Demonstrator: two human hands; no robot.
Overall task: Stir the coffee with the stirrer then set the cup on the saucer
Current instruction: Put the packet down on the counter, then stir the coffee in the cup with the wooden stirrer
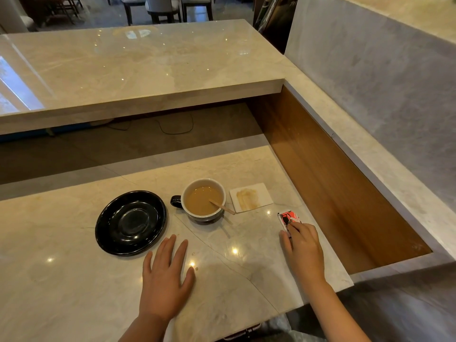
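A cup point(202, 214) with a dark handle on its left stands on the marble counter, full of milky coffee. A wooden stirrer point(223, 207) leans in it, its upper end over the right rim. To the cup's left lies an empty black saucer point(130, 222). My left hand point(166, 277) rests flat on the counter, fingers spread, just in front of the saucer and cup. My right hand point(302, 248) is at the right, its fingertips on a red and white sachet point(288, 218) lying on the counter.
A white napkin point(250, 197) with a brown stain lies right of the cup. The counter's right edge point(328, 243) drops into a wooden recess. A higher marble shelf point(148, 70) overhangs the back.
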